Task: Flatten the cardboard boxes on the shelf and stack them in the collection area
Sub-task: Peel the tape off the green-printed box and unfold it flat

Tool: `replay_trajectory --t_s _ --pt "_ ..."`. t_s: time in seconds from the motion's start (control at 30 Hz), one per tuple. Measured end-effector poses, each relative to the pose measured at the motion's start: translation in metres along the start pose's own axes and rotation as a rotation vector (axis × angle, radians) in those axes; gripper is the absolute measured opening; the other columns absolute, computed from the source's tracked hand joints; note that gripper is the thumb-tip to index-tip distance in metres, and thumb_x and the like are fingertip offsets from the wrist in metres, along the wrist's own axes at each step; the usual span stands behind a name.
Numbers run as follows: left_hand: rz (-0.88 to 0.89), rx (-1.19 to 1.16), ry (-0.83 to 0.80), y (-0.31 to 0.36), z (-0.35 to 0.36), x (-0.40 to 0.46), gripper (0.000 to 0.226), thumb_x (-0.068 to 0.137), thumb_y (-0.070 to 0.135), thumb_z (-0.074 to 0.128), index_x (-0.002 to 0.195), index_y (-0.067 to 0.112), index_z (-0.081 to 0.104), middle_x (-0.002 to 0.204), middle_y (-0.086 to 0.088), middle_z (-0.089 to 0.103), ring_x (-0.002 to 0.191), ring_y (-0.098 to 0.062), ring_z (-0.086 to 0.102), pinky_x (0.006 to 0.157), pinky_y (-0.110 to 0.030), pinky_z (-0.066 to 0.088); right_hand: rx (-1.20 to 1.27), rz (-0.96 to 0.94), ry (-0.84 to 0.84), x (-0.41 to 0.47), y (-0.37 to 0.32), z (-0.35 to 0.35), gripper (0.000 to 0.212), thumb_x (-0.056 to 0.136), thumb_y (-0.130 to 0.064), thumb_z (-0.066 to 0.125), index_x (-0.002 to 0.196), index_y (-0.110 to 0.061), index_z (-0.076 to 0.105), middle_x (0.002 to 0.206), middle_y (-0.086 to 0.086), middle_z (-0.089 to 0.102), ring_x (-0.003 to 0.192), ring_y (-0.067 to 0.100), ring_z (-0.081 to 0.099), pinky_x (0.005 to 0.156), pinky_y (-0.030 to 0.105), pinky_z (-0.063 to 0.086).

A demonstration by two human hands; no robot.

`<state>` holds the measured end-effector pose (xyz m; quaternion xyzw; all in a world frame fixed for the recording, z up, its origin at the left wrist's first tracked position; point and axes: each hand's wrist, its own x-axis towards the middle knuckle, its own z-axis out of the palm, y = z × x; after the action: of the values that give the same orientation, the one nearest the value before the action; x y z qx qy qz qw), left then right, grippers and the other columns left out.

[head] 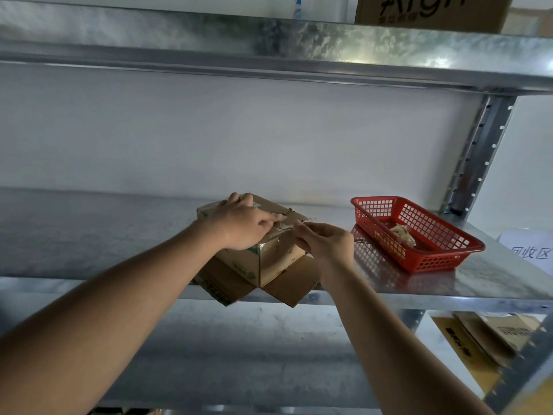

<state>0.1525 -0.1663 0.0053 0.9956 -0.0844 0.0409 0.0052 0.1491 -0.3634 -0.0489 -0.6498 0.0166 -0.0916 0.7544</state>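
A galvanised metal shelf (449,283) against a white wall carries a small cardboard box (269,256) near its front edge, the bottom flaps splayed open and hanging slightly over the lip. A person's left hand (239,223) rests on top of the box, fingers curled over the far edge and the thumb and forefinger drawn together at a strip of clear tape (281,224) on the lid. The right hand (326,241) is beside the box's right corner, fingertips pinched together at the loose end of the same tape. To the right on the shelf stands a red plastic basket (443,259) holding a crumpled wad (404,235) of pale material. Beyond it lies a white paper label (529,250) printed with characters. Flattened cardboard (493,333) lies on the tier below at right, and a large printed carton (434,10) sits on the shelf above.
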Motion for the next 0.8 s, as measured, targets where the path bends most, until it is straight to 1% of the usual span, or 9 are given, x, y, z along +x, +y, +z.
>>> replay_trajectory --t_s 0.07,0.13,0.27,0.37,0.47,0.57,0.67,0.73,0.8 --pt "-0.001 -0.007 0.009 0.0 0.002 0.002 0.045 0.107 0.056 0.016 0.149 0.069 0.023 0.147 -0.005 0.036 0.14 -0.031 0.025 0.113 -0.054 0.028 -0.018 0.013 -0.028 -0.003 -0.002 0.0 0.013 0.076 -0.02 0.092 0.08 -0.012 0.082 0.073 0.005 0.078 0.068 0.017 0.078 0.063 0.023 0.061" --pt "-0.001 -0.018 0.01 0.0 0.003 0.002 0.045 0.107 0.056 0.016 0.149 0.069 0.023 0.147 -0.005 0.036 0.14 -0.031 0.024 0.114 -0.054 0.027 -0.139 0.015 -0.018 -0.005 -0.003 -0.001 0.014 0.075 -0.023 0.093 0.079 -0.017 0.081 0.068 0.001 0.077 0.06 0.012 0.075 0.055 0.025 0.06" --pt "0.006 -0.029 0.018 -0.001 0.006 0.005 0.045 0.107 0.056 0.017 0.149 0.068 0.025 0.144 -0.005 0.037 0.14 -0.03 0.025 0.114 -0.054 0.027 -0.337 -0.049 0.016 -0.006 -0.005 0.0 0.012 0.079 -0.026 0.09 0.073 -0.027 0.079 0.065 -0.009 0.075 0.064 0.013 0.074 0.07 0.04 0.064" --pt "0.013 -0.12 0.017 -0.002 0.011 0.008 0.043 0.108 0.056 0.023 0.147 0.065 0.036 0.141 -0.001 0.035 0.141 -0.029 0.027 0.118 -0.054 0.027 -0.428 -0.202 0.078 -0.005 -0.005 0.004 0.017 0.079 -0.023 0.088 0.068 -0.031 0.078 0.063 -0.016 0.072 0.063 0.006 0.069 0.062 0.029 0.057" --pt "0.035 -0.386 -0.045 -0.004 0.011 0.009 0.041 0.109 0.054 0.032 0.147 0.054 0.048 0.171 0.008 0.012 0.157 -0.028 0.013 0.126 -0.054 0.018 -0.541 -0.401 0.083 -0.006 -0.004 0.006 0.016 0.083 -0.014 0.082 0.074 -0.028 0.08 0.062 -0.016 0.07 0.068 0.001 0.066 0.056 0.011 0.043" --pt "0.059 -0.403 -0.084 -0.001 0.007 0.009 0.044 0.11 0.051 0.027 0.151 0.048 0.045 0.173 0.003 0.005 0.159 -0.027 0.01 0.127 -0.046 0.014 -0.611 -0.635 0.007 -0.01 -0.009 0.004 0.016 0.086 -0.009 0.08 0.082 -0.024 0.082 0.075 -0.012 0.073 0.073 0.005 0.066 0.066 0.022 0.052" --pt "0.027 -0.346 -0.124 0.004 0.003 0.012 0.045 0.112 0.044 0.025 0.152 0.041 0.045 0.173 0.003 0.004 0.158 -0.026 0.012 0.121 -0.042 0.018 -0.608 -0.796 -0.14 -0.015 -0.024 0.002 0.007 0.089 -0.018 0.081 0.089 -0.026 0.081 0.083 -0.011 0.075 0.074 0.006 0.068 0.069 0.034 0.057" --pt "0.012 -0.333 -0.149 0.005 0.001 0.015 0.044 0.112 0.044 0.026 0.145 0.032 0.052 0.173 0.005 0.003 0.158 -0.026 0.016 0.116 -0.04 0.023 -0.585 -0.749 -0.223 -0.016 -0.031 0.001 0.01 0.087 -0.021 0.082 0.094 -0.027 0.08 0.083 -0.011 0.077 0.078 0.006 0.071 0.074 0.038 0.06" --pt "0.016 -0.322 -0.169 0.005 -0.001 0.016 0.045 0.111 0.051 0.024 0.152 0.044 0.042 0.173 0.007 0.001 0.158 -0.026 0.013 0.121 -0.046 0.018 -0.366 -0.506 -0.287 -0.014 -0.036 -0.002 0.035 0.084 -0.017 0.085 0.113 -0.032 0.074 0.085 -0.006 0.079 0.081 0.009 0.075 0.08 0.036 0.063"
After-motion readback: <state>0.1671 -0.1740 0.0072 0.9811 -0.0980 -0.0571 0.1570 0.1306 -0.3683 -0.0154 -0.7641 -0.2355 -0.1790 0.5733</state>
